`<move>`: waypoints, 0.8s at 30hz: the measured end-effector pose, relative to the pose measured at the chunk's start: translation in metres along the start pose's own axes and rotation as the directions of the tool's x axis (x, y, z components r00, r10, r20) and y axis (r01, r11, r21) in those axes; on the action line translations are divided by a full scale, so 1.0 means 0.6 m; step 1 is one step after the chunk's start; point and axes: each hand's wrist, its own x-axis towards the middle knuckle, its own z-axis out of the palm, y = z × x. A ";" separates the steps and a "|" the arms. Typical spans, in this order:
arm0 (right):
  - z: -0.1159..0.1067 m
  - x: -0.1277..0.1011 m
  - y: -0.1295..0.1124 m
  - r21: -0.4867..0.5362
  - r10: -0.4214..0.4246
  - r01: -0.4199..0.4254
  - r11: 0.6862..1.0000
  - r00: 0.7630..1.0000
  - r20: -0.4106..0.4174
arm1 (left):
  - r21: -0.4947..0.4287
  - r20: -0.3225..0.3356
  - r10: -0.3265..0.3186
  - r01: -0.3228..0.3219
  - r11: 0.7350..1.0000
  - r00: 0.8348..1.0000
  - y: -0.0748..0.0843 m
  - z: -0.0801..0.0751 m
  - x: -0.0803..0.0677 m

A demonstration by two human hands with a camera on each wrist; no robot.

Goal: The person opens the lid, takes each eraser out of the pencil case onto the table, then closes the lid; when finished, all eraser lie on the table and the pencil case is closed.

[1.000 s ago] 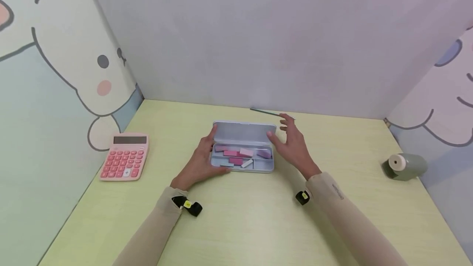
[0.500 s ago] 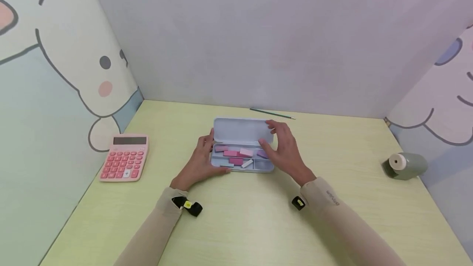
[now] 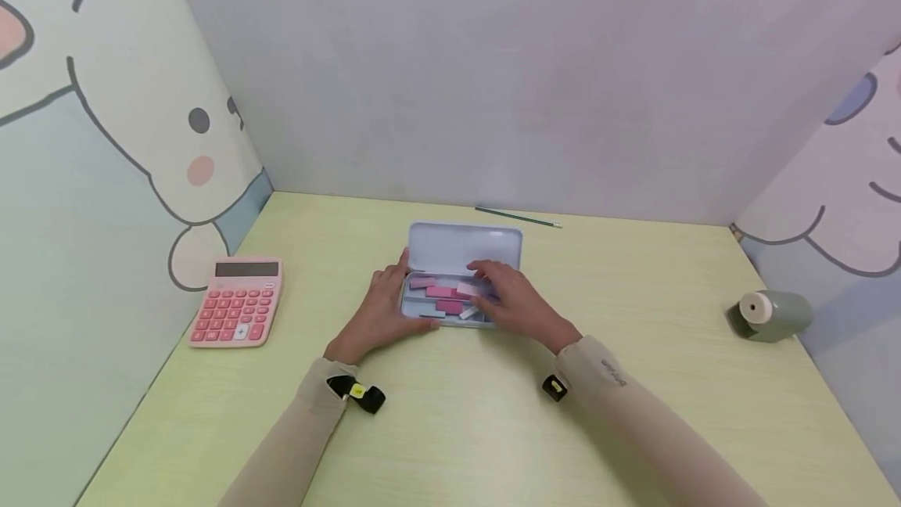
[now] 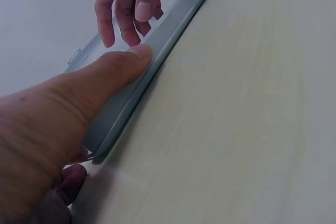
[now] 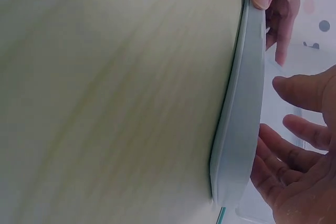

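Note:
A pale blue pencil case stands open in the middle of the table, its lid tipped back. My left hand holds its left end, the thumb on the front wall and the fingers around the side. In its compartments lie several pink blocks, a small white stick and a thin bluish strip. My right hand is over the case's right half with loosely bent, parted fingers and covers the contents there. The right wrist view shows these fingers above the case wall, with nothing seen between them.
A dark green pencil lies behind the case near the back wall. On the left is a pink calculator. A grey-green rounded object with a cream knob stands at the right table edge.
My right hand has come from beside the lid's right edge leftward and down over the compartments. The lid leans slightly further upright. My left hand keeps its hold.

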 end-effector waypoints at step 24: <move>0.008 0.013 0.000 0.066 0.043 -0.046 0.997 0.998 0.050 | -0.021 0.011 -0.017 0.017 1.000 1.000 0.002 -0.002 -0.001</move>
